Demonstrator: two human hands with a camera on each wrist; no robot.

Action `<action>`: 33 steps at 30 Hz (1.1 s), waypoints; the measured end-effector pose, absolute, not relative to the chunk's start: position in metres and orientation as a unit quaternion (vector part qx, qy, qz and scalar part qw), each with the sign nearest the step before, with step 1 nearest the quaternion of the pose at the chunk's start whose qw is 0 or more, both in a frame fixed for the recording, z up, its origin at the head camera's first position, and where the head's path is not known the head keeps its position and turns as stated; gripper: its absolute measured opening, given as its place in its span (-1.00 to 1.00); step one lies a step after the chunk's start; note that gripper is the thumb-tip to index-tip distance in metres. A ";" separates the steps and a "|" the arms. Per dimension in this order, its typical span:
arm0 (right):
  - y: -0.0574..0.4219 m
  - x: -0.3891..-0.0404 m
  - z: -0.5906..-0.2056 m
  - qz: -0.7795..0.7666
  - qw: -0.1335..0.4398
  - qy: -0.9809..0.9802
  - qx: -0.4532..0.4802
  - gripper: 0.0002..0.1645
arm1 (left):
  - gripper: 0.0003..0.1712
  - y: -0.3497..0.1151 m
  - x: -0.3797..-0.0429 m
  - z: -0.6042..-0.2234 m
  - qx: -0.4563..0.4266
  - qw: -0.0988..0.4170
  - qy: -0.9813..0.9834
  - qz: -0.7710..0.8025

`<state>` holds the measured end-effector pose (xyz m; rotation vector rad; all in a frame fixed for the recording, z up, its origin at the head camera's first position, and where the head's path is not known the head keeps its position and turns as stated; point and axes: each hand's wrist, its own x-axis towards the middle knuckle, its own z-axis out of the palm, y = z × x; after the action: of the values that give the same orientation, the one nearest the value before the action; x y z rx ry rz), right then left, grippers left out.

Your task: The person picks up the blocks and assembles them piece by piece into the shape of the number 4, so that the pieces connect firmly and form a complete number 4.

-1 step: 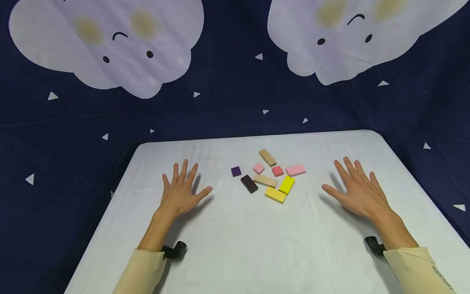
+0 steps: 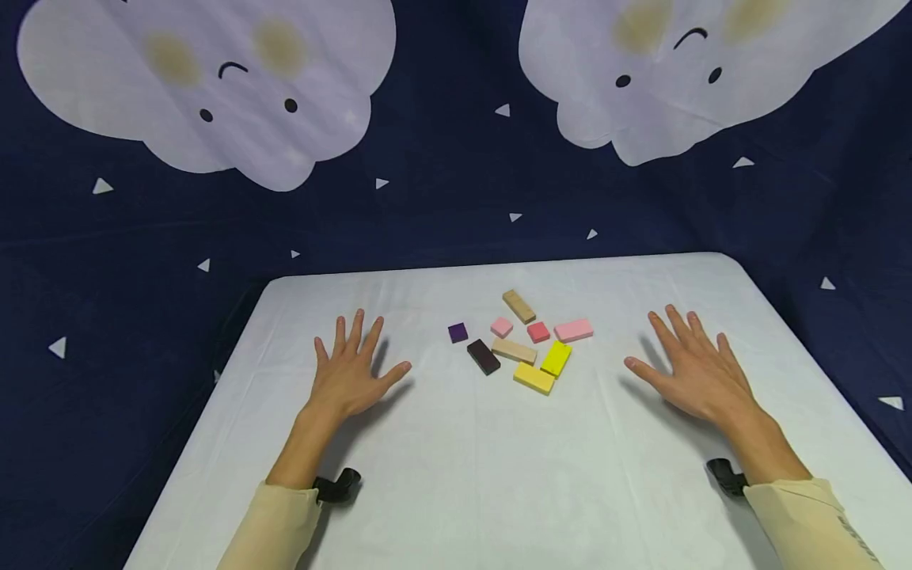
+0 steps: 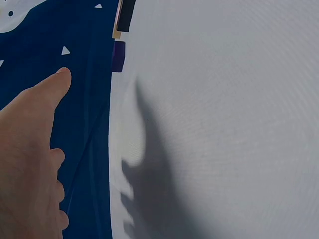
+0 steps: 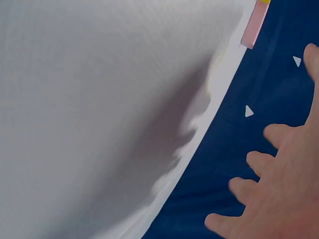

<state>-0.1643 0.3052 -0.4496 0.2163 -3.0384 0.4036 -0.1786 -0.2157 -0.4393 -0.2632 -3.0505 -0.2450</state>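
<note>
Both hands are held over the white table with fingers spread, touching no block. My left hand (image 2: 346, 380) is left of the blocks, nearest the small purple block (image 2: 458, 332) and the black block (image 2: 484, 357). My right hand (image 2: 701, 380) is on the other side, nearest the long pink block (image 2: 573, 330). Between them lie a small light pink block (image 2: 502, 327), a small coral-red block (image 2: 538, 332), two wooden blocks, one farther back (image 2: 519, 306) and one nearer (image 2: 514, 351), a bright yellow block (image 2: 556, 359) and a deeper yellow block (image 2: 534, 378).
The white-covered table (image 2: 456, 491) has rounded far corners. Behind it hangs a dark blue cloth (image 2: 442, 222) with white triangles and large clouds. A black strap device (image 2: 338, 485) sits at the left wrist, another (image 2: 727, 477) at the right.
</note>
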 end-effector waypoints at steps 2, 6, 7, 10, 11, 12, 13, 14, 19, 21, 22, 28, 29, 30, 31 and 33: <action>0.305 -0.164 -0.450 0.133 0.030 -0.988 0.069 0.13 | 0.16 -0.216 -0.178 -0.439 -0.085 0.035 -0.993 -0.079; 0.304 -0.162 -0.450 0.135 0.029 -0.988 0.068 0.13 | 0.16 -0.215 -0.177 -0.439 -0.086 0.032 -0.992 -0.082; 0.303 -0.162 -0.450 0.134 0.030 -0.988 0.068 0.12 | 0.16 -0.215 -0.177 -0.439 -0.086 0.032 -0.992 -0.082; 0.303 -0.162 -0.450 0.132 0.036 -0.988 0.072 0.13 | 0.15 -0.215 -0.177 -0.439 -0.084 0.031 -0.993 -0.079; 0.303 -0.162 -0.450 0.132 0.038 -0.988 0.073 0.13 | 0.16 -0.215 -0.177 -0.439 -0.083 0.029 -0.993 -0.078; 0.303 -0.161 -0.450 0.132 0.040 -0.988 0.074 0.13 | 0.16 -0.215 -0.177 -0.439 -0.083 0.027 -0.993 -0.081; 0.303 -0.161 -0.449 0.133 0.043 -0.987 0.075 0.13 | 0.16 -0.214 -0.176 -0.438 -0.083 0.025 -0.993 -0.084; 0.303 -0.161 -0.449 0.134 0.043 -0.987 0.076 0.13 | 0.16 -0.213 -0.176 -0.438 -0.084 0.023 -0.992 -0.087; 0.304 -0.160 -0.448 0.129 0.041 -0.988 0.078 0.08 | 0.15 -0.206 -0.176 -0.434 -0.102 0.026 -0.988 -0.108; 0.304 -0.161 -0.446 0.131 0.034 -0.988 0.077 0.03 | 0.15 -0.203 -0.177 -0.433 -0.108 0.028 -0.988 -0.106; 0.303 -0.162 -0.446 0.133 0.031 -0.988 0.076 0.00 | 0.15 -0.202 -0.177 -0.432 -0.109 0.028 -0.988 -0.104; 0.297 -0.167 -0.440 0.151 0.035 -0.985 0.078 -0.16 | 0.09 -0.197 -0.179 -0.430 -0.106 0.023 -0.989 -0.101; 0.295 -0.168 -0.440 0.160 0.035 -0.983 0.081 -0.19 | 0.07 -0.196 -0.180 -0.430 -0.107 0.029 -0.988 -0.103; 0.294 -0.169 -0.439 0.169 0.035 -0.982 0.084 -0.21 | 0.06 -0.194 -0.180 -0.430 -0.114 0.039 -0.987 -0.109; 0.293 -0.169 -0.439 0.177 0.036 -0.980 0.085 -0.25 | 0.04 -0.192 -0.181 -0.431 -0.120 0.049 -0.985 -0.114; 0.290 -0.170 -0.438 0.192 0.044 -0.976 0.088 -0.32 | -0.01 -0.188 -0.181 -0.432 -0.132 0.072 -0.981 -0.122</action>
<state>-0.1701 0.2904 -0.4384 0.2683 -2.9849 0.5873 -0.1814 -0.1877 -0.4315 -0.3965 -2.9492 -0.3672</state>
